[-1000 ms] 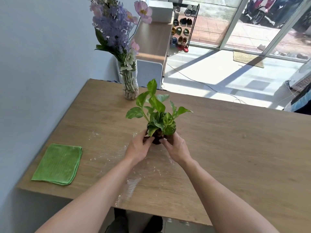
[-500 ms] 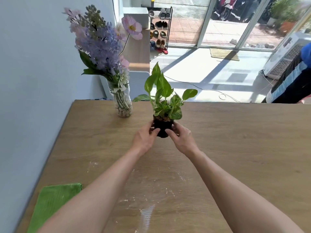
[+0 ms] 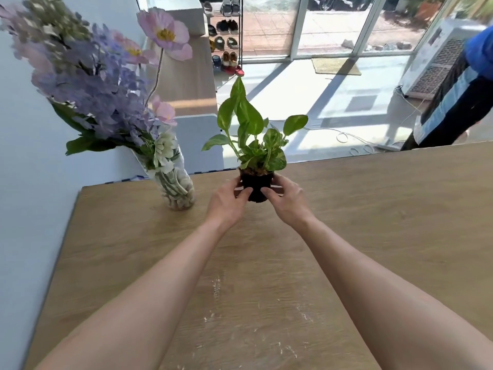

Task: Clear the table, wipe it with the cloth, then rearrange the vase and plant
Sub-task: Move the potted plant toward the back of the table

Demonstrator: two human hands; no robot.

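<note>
A small green-leaved plant [image 3: 253, 140] in a black pot [image 3: 256, 184] stands near the far edge of the wooden table [image 3: 373, 222]. My left hand [image 3: 226, 202] grips the pot's left side and my right hand [image 3: 286, 200] grips its right side. To the left, close to the far left corner, a glass vase [image 3: 177, 186] with pebbles holds purple and pink flowers [image 3: 90, 73]. The cloth is out of view.
White crumbs and smears [image 3: 256, 329] lie on the near part of the table. A grey wall [image 3: 24, 182] runs along the table's left side. Beyond the far edge are a sunlit floor, a shoe rack [image 3: 225, 36] and a person in blue [image 3: 477, 76].
Both hands have carried the pot away from me toward the far edge, beside the vase. The view has shifted forward, and the green cloth has left the frame.
</note>
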